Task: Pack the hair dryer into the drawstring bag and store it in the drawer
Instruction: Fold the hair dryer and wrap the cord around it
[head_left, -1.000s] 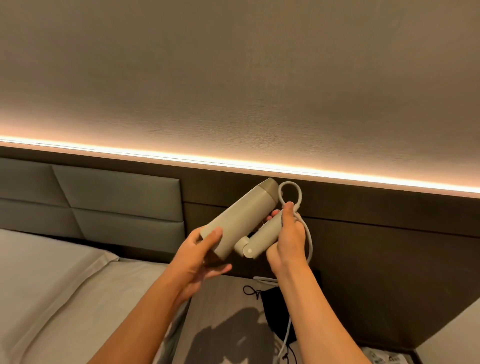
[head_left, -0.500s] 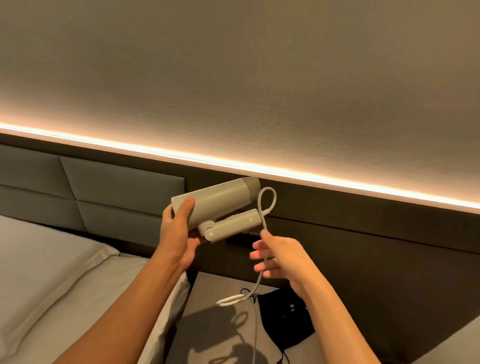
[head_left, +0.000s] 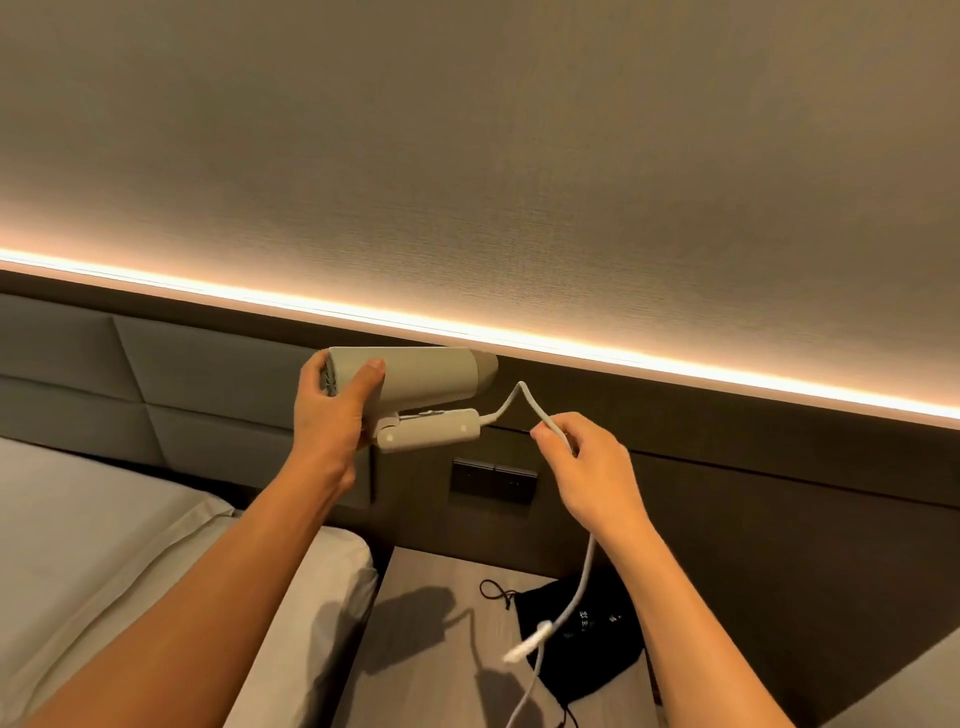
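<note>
left hand (head_left: 332, 410) raised gripping hair dryer (head_left: 415, 382), right hand (head_left: 587, 467) pinching cord (head_left: 582, 587)

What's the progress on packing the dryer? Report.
Done: hair dryer handle folded. In hand: left hand holds it; right hand pinches the loose cord. Left: tidy cord, bag it in the drawstring bag lying on the nightstand, store it; no drawer visible.

The left hand (head_left: 332, 410) held the back end of the hair dryer (head_left: 415, 382) up in the air. Its handle was folded under it. The right hand (head_left: 587, 467) pinched the white cord (head_left: 582, 587), which hung down over the black bag (head_left: 587, 639) on the bedside table (head_left: 431, 675).
</note>
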